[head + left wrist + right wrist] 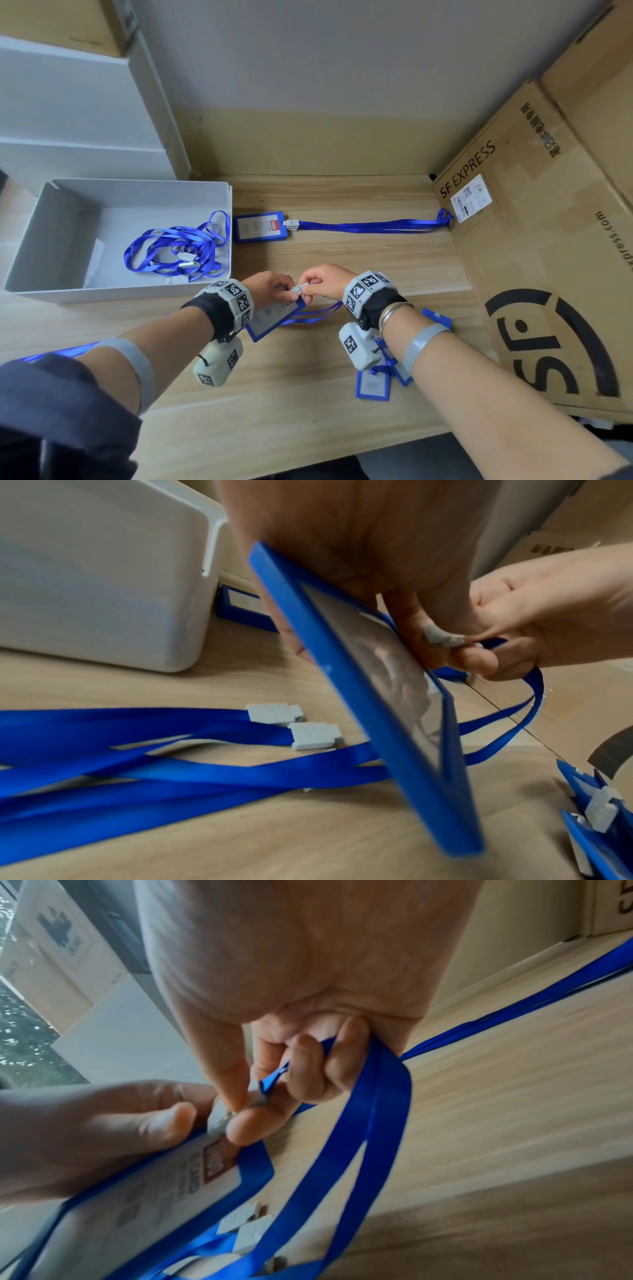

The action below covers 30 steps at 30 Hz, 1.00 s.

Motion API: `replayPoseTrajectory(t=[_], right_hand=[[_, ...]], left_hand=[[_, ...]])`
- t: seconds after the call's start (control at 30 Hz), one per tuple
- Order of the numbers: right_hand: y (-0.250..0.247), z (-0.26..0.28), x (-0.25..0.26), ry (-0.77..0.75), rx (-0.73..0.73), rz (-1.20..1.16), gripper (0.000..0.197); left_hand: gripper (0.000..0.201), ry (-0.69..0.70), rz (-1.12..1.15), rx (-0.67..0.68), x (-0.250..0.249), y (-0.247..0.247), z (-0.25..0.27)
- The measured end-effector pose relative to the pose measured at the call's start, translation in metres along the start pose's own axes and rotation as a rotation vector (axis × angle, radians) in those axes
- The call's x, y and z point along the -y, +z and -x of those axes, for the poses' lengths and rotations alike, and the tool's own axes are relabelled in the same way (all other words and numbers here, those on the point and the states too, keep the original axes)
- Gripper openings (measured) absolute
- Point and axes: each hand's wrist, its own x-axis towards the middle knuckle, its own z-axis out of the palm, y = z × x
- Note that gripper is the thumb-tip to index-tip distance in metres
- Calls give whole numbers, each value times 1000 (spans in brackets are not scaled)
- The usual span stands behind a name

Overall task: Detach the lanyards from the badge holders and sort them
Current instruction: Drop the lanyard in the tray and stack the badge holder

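A person stands at a wooden table (342, 394), hands together near its middle. The left hand (270, 287) grips a blue badge holder (274, 317) by its top edge, fingers curled round it. The right hand (323, 279) pinches the grey clip (299, 290) between thumb and forefinger, its other fingers curled round the held lanyard (373, 1123).

The held holder tilts, long axis running from the hands down toward the near left.

A second badge holder (260, 226) lies flat farther back, long axis left to right, its lanyard (370, 226) stretched right to a cardboard box (534, 260).

A white tray (144, 294) at left holds a tangle of loose lanyards (178, 248); I cannot count them. A small pile of empty holders (376, 380) sits under the right forearm.

Only the left wrist view shows two more clipped lanyards (137, 750) lying on the table at near left.
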Motion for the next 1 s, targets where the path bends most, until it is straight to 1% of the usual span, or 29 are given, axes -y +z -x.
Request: replayPoseTrajectory(t=[0.07, 0.13, 0.17, 0.23, 0.3, 0.43, 0.5, 0.57, 0.73, 0.9, 1.0], right_hand=[[1, 0, -5, 21, -6, -47, 9], [2, 0, -11, 38, -13, -106, 10], [3, 0, -13, 45, -24, -140, 13], [4, -1, -18, 61, -48, -230, 17], [5, -2, -19, 83, -57, -292, 19], [7, -4, -18, 114, -31, -311, 14], [10, -5, -15, 98, -17, -308, 26], [13, -7, -13, 90, -14, -322, 30], [14, -8, -12, 78, 1, -343, 28], [13, -7, -11, 91, 37, -322, 29], [13, -6, -12, 97, 16, -283, 28]], left_hand=[[22, -12, -20, 3, 0, -1, 1], [18, -20, 0, -13, 1, -2, 1], [20, -19, 30, -21, 3, -3, 2], [31, -22, 85, -25, 5, -5, 4], [34, -27, 106, -30, 6, -7, 6], [26, -54, 121, -28, 3, -8, 5], [23, -53, 111, -26, 2, -9, 5], [21, -50, 108, -24, 1, -9, 5], [14, -35, 104, -34, 2, -10, 4], [14, -46, 75, -12, 2, -11, 2], [14, -58, 59, -21, 0, -12, 2]])
